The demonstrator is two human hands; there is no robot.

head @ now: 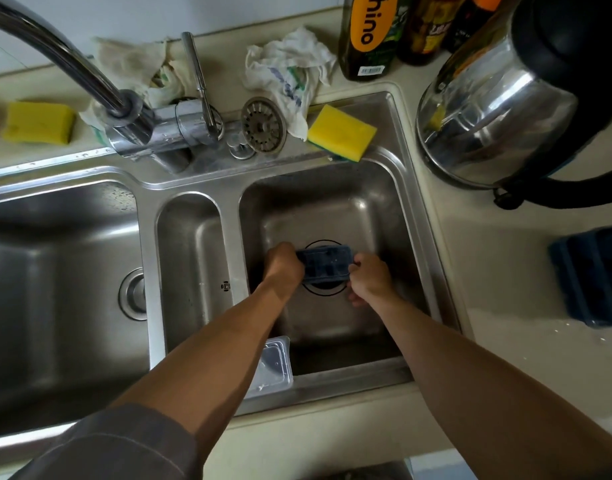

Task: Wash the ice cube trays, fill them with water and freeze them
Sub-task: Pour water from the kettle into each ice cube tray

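Head view shows left hand (284,263) and right hand (370,277) gripping the wet blue ice tray (327,265) ends; it could slip into the basin (332,209).

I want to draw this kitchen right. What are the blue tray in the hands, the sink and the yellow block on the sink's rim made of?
The blue tray looks like plastic, maybe soft silicone: dark, dull, with moulded cells. The sink looks like brushed stainless steel: grey with soft reflections. The yellow block seems a foam sponge: matte, with a green scrubbing layer underneath.
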